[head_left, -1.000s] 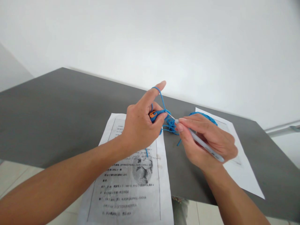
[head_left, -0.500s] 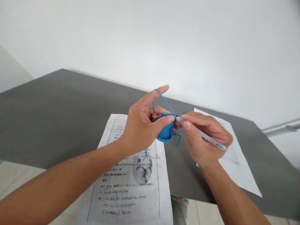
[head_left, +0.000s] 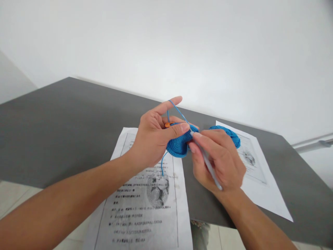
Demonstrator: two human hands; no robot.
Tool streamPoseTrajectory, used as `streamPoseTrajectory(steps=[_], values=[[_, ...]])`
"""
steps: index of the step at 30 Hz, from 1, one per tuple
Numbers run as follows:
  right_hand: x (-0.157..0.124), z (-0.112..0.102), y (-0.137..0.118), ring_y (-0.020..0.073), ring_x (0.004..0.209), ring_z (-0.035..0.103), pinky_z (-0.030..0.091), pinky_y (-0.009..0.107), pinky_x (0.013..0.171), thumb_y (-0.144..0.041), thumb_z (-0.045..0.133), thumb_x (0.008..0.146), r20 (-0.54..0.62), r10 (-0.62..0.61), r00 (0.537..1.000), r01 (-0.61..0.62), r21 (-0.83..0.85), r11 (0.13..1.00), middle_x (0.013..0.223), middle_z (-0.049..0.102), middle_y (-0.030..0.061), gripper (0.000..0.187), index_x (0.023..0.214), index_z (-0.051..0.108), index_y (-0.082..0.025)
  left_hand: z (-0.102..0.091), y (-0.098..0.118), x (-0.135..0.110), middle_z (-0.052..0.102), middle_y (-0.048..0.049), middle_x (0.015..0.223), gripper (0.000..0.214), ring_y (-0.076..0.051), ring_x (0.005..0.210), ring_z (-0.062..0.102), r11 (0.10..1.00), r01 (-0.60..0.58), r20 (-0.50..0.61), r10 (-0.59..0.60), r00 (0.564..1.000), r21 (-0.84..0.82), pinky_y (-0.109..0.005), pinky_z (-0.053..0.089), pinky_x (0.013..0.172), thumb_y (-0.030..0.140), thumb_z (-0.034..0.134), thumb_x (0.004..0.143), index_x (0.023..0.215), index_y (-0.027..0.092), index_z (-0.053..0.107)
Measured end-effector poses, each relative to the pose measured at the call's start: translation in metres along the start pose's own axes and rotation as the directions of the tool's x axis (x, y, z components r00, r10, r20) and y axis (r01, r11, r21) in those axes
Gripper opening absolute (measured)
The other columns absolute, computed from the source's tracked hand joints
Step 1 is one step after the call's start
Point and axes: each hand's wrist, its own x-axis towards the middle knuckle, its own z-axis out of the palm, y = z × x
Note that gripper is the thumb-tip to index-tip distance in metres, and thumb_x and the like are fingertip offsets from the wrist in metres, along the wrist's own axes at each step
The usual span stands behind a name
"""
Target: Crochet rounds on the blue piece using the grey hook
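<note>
My left hand (head_left: 153,137) pinches a round blue crochet piece (head_left: 177,146) between thumb and fingers, with an orange stitch marker (head_left: 168,124) clipped at its edge. Blue yarn (head_left: 178,111) runs from the piece up over my raised left index finger. My right hand (head_left: 218,159) grips a white crochet hook (head_left: 208,165), its tip pushed into the piece's edge just right of my left thumb. A second mass of blue yarn (head_left: 229,133) lies on the table behind my right hand.
A printed instruction sheet (head_left: 145,205) with a photo lies on the dark grey table (head_left: 65,121) under my left forearm and hangs over the near edge. Another printed sheet (head_left: 260,180) lies to the right. A white wall stands behind the table.
My right hand turned downward, so the hook's handle now points toward me. The blue piece rotated in my left hand and shows more of its round face.
</note>
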Motion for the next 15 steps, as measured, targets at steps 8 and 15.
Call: streamPoseTrajectory(steps=[8, 15], values=[[0.001, -0.009, 0.001, 0.0265, 0.094, 0.076, 0.066, 0.045, 0.076, -0.002, 0.077, 0.09, 0.001, -0.179, 0.984, 0.179, -0.039, 0.983, 0.103, 0.08, 0.0147, 0.042, 0.13, 0.07, -0.009, -0.001, 0.013, -0.003, 0.085, -0.008, 0.08, 0.099, -0.02, 0.071, 0.079, 0.995, 0.071, 0.102, -0.064, 0.993, -0.07, -0.027, 0.063, 0.069, 0.015, 0.1, 0.066, 0.154, 0.007, 0.053], [0.007, -0.02, 0.014, 0.0254, 0.089, 0.077, 0.067, 0.042, 0.069, -0.005, 0.079, 0.09, 0.031, -0.165, 0.986, 0.161, 0.101, 0.982, 0.1, 0.08, 0.0137, 0.039, 0.129, 0.074, -0.013, -0.004, 0.017, -0.002, 0.082, -0.0035, 0.075, 0.102, -0.016, 0.062, 0.073, 0.999, 0.041, 0.059, -0.042, 0.997, 0.01, -0.025, 0.059, 0.06, 0.015, 0.101, 0.063, 0.154, 0.007, 0.056]])
